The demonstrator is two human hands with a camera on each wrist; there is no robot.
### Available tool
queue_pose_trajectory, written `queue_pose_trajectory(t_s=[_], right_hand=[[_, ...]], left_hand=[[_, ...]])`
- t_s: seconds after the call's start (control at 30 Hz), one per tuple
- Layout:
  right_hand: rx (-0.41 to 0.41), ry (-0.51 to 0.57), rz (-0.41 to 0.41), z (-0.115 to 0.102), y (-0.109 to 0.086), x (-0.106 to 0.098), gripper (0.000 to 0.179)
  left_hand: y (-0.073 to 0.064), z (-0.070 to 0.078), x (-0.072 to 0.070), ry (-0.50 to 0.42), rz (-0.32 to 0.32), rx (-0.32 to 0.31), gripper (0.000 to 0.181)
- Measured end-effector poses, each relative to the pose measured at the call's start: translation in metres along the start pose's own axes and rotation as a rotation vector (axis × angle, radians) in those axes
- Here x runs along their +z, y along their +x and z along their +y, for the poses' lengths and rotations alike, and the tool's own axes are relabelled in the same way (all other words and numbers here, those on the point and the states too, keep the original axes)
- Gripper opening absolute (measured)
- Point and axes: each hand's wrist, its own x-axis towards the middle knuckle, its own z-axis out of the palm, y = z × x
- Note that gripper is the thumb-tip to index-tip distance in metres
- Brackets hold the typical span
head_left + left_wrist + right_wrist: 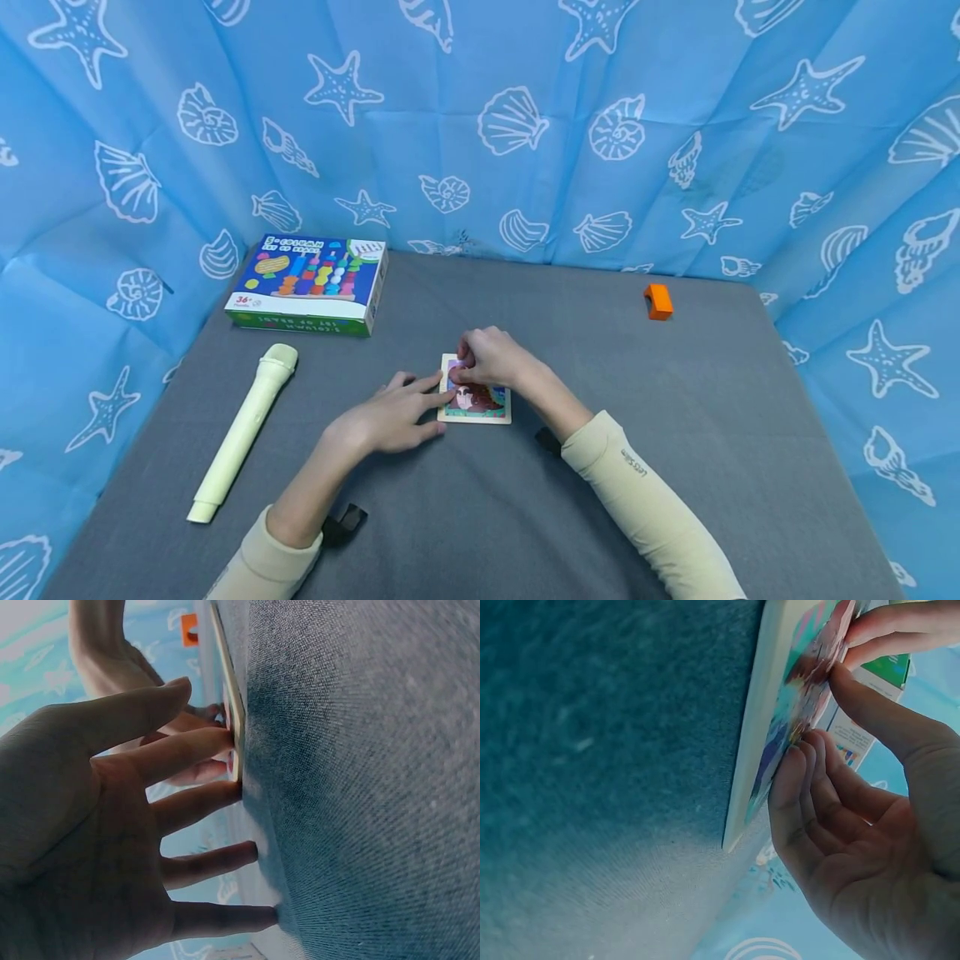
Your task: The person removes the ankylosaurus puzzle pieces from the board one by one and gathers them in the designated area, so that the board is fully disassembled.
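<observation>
A small square picture puzzle [482, 408] with a pale wooden frame and a brown animal picture lies flat on the grey table. My left hand [390, 417] reaches it from the left, fingers spread and straight. Its index and middle fingertips touch the frame's edge, while the other two rest on the cloth in the left wrist view. Over the upper left of the picture, my right hand [491, 358] has its thumb and curled fingers on a puzzle piece [819, 701]. That piece is largely hidden by the fingers in the head view.
A blue bead-set box [307, 283] lies at the back left. In front of it is a pale yellow toy microphone [243, 433]. An orange block [659, 302] with a cut-out stands at the back right. A blue shell-print curtain [525, 125] hangs behind the table.
</observation>
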Motion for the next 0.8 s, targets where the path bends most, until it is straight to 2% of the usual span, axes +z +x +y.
queue_pose_trajectory(t_s=[0.13,0.43,0.8], right_hand=[[-0.010,0.006,-0.006,0.002,0.000,-0.001,0.022],[0.009,0.094,-0.034,0.011,0.002,-0.002,0.026],[-0.031,0.187,0.022,0.019,0.001,0.002,0.022]], left_hand=[[0.000,0.000,0.000,-0.004,0.006,-0.002,0.058],[-0.001,-0.001,0.000,-0.004,0.014,0.018,0.057],[-0.002,-0.001,0.000,-0.016,0.001,-0.005,0.058]])
